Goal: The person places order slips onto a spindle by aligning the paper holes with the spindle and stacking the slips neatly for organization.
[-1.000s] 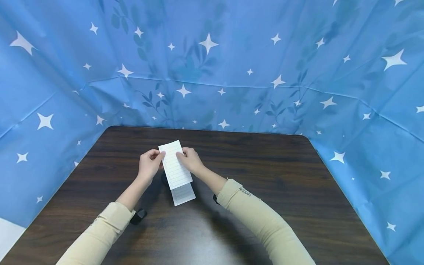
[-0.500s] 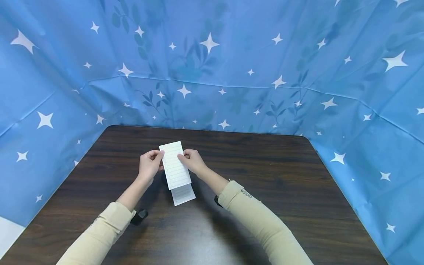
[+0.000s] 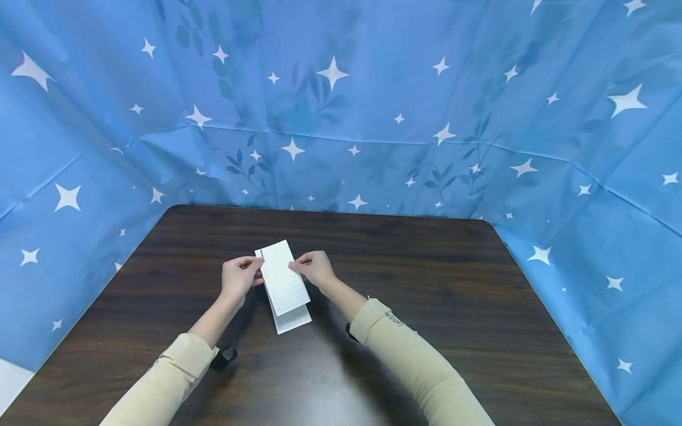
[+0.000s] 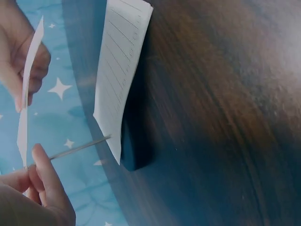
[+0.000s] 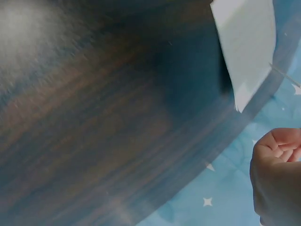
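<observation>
A white lined sheet of paper (image 3: pixel 279 275) is held up between both hands. My left hand (image 3: pixel 237 278) pinches its left edge, and my right hand (image 3: pixel 315 268) pinches the right edge. Below hang other lined sheets (image 4: pixel 117 61), above a black base (image 4: pixel 135 153). From these lower sheets a thin metal spike (image 4: pixel 77 148) rises to the upper sheet, beside the left fingers (image 4: pixel 47 176). In the head view, a short dark tip shows on the upper sheet near the left thumb. The right wrist view shows the lower sheets and the right hand; the held sheet is outside it.
A dark wood-grain table (image 3: pixel 453 296) lies under everything. Behind it hangs a blue cloth (image 3: pixel 373 89) with white stars. Dark wrist straps (image 3: pixel 224 358) show at the cuffs.
Both hands and the upper sheet have come down a little, nearer the lower sheets. A short dark tip now shows on the upper sheet by the left thumb. The view has shifted slightly.
</observation>
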A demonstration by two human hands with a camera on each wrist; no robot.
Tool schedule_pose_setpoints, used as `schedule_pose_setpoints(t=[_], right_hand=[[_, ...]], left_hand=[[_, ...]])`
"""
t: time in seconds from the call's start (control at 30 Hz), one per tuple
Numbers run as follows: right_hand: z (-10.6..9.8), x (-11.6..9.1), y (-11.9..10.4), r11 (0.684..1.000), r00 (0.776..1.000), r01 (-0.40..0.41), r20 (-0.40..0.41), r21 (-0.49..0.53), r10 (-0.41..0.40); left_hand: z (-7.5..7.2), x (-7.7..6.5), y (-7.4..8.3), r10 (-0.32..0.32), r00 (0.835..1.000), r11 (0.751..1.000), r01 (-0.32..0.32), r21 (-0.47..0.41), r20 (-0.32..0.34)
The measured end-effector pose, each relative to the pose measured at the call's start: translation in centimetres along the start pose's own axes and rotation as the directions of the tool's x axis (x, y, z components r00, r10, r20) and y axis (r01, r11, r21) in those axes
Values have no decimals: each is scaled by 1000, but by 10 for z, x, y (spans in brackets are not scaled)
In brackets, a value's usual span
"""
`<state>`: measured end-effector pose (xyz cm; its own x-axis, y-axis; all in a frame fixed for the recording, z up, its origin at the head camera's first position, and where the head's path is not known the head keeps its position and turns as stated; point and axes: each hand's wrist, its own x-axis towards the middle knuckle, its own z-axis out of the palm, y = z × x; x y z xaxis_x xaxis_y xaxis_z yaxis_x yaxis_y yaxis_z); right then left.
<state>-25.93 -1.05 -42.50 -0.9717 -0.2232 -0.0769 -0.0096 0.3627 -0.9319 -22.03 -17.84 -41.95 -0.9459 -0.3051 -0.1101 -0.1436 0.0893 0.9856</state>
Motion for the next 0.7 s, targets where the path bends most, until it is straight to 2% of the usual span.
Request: schedule_pose_setpoints(t=[0.13,0.37,0.53,0.7], right_hand=[[4,-1,7,999,1000,-18,10,-31,18],[6,-2,13,996,997,-73,12,-53,74],[8,-3,20,992,996,-73,43,-100,77],[9,1,26,993,995,-66,62,-100,72]], left_hand=[[-3,4,-3,-22,999,999,21,28,38],[-9,11,-10,-76,994,983,61,175,82],[-10,13,-16,-57,995,948,27,316,85],[-9,15,-21,-28,995,901,-17,433,95]])
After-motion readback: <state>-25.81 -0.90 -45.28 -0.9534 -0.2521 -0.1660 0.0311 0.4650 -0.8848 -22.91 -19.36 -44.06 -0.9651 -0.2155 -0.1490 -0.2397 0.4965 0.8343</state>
